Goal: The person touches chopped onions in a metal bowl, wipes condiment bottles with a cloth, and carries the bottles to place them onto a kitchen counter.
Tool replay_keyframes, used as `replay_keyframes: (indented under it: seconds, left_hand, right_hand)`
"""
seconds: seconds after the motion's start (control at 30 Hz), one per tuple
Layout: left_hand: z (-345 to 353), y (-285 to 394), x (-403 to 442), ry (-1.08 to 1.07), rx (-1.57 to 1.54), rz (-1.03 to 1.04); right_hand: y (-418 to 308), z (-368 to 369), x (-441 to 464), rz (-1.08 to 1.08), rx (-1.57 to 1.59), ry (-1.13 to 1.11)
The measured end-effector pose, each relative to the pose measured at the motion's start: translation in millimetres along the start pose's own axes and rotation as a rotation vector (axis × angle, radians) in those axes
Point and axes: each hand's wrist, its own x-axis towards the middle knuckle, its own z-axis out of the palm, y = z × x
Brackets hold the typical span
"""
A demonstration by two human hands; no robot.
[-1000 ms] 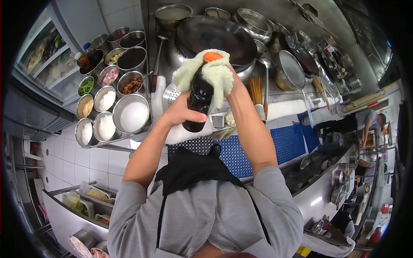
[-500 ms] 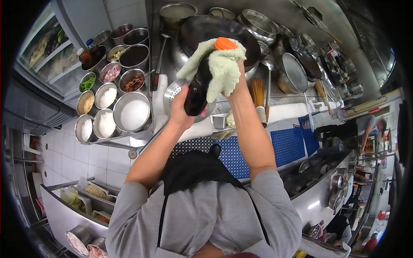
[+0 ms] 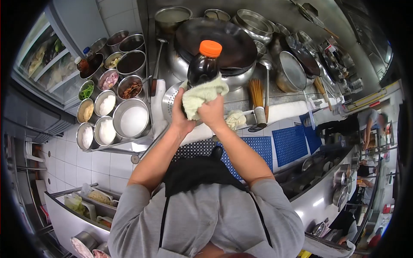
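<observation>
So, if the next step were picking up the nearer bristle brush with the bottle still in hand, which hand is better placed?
Probably the right hand: it is nearer the bristle brush and grips the cloth, while the left hand supports the bottle from the far side.

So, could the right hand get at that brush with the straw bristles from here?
Probably, yes: the brush lies just to the right of the right hand, with nothing tall between. But its grip is on the cloth around the bottle, so it would likely have to let go first.
</observation>
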Motion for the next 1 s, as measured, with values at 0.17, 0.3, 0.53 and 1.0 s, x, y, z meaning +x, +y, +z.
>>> replay_keyframes:
  seconds: [0.17, 0.3, 0.53, 1.0]
  left_hand:
    - [6.8, 3.5, 0.7, 0.094, 0.09, 0.175]
    - [8.2, 6.7, -0.1, -0.026, 0.231, 0.184]
    - [31.8, 45.0, 37.4, -0.135, 0.336, 0.032]
    - [140.5, 123.8, 9.1, -0.477, 1.66, 0.928]
  right_hand:
    - [9.3, 0.9, -19.4, -0.033, -0.17, 0.017]
    - [-7.7, -4.0, -16.3, -0.03, -0.097, 0.071]
    - [-16.0, 0.3, -16.7, -0.135, -0.082, 0.155]
    - [2.9, -28.2, -13.0, -0.139, -0.219, 0.078]
